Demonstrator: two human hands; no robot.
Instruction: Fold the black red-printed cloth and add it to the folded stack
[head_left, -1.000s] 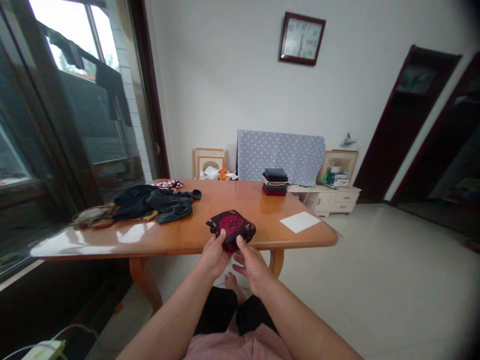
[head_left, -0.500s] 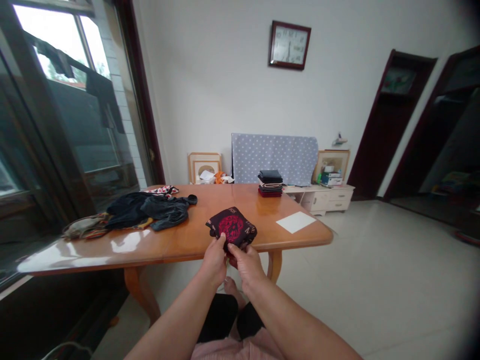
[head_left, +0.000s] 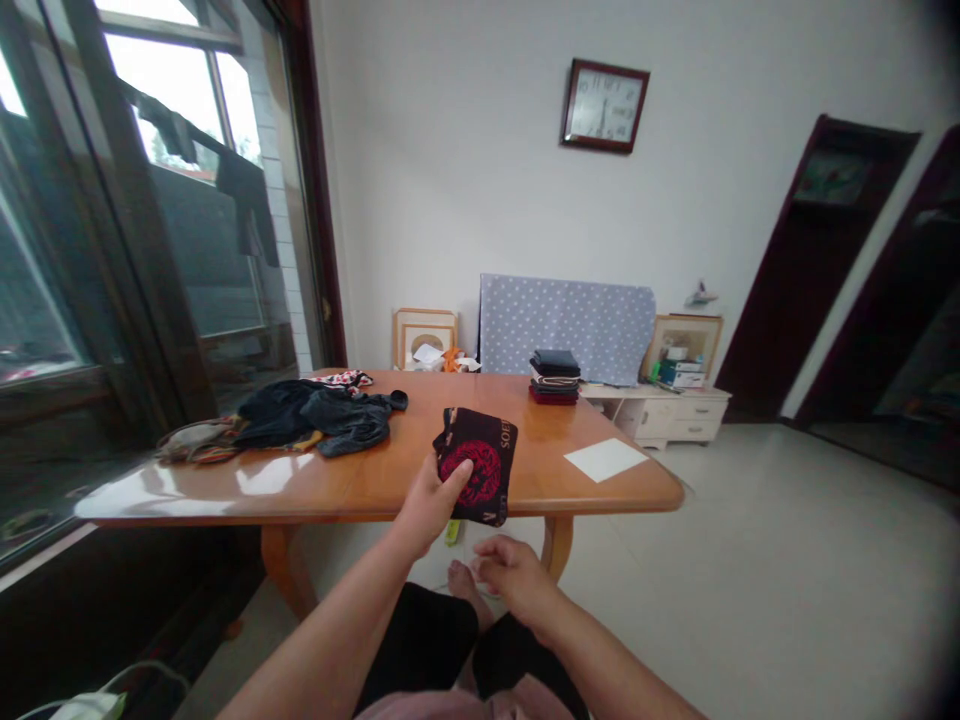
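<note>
My left hand (head_left: 433,498) grips a folded black garment (head_left: 480,470) with a red round print and pale lettering, its thumb lying across the print. The garment is a compact flat square, held tilted up above the front edge of the wooden table (head_left: 360,490). Below and to the right of it is my right hand (head_left: 517,578), apart from the cloth, fingers loosely curled and holding nothing. A neat stack of folded dark clothes (head_left: 555,378) stands on the table beyond the garment. Toward the left lies a loose heap of dark clothes (head_left: 322,412).
A white sheet (head_left: 605,459) lies near the table's right corner. Behind the table are a spotted blue-grey cloth (head_left: 566,325), a white cabinet (head_left: 682,415) and framed pictures (head_left: 425,330). A wall clock (head_left: 605,106) hangs above. Glass doors (head_left: 150,250) run along the left.
My right hand has let go of the folded garment and dropped down to the right. The garment has turned, now held by my left hand alone. The view has shifted left.
</note>
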